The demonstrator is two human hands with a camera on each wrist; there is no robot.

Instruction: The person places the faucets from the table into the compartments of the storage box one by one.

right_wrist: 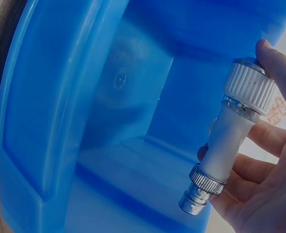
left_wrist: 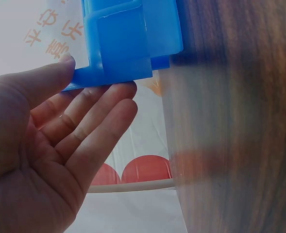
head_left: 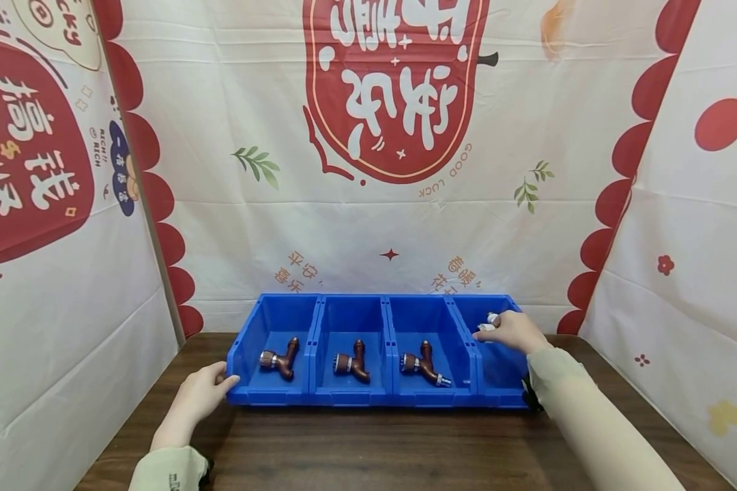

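Note:
In the head view a row of blue bins (head_left: 353, 399) with several compartments stands on the table. My right hand (head_left: 514, 331) holds a white tap (right_wrist: 225, 138) over the far-right compartment; the tap has a ribbed white knob and silver fittings, and its thumb rests by the knob. My left hand (head_left: 201, 395) grips the left front corner of the bins, thumb on one side of the blue edge and fingers (left_wrist: 104, 138) on the other. Brown taps lie one each in the left compartment (head_left: 279, 360), the second (head_left: 353, 363) and the third (head_left: 426, 365); the third's has a silver nozzle.
The bins sit on a dark wooden table (head_left: 368, 450), near its back edge. White printed cloth (head_left: 368, 228) hangs behind and on both sides, with red scalloped borders (head_left: 156, 194).

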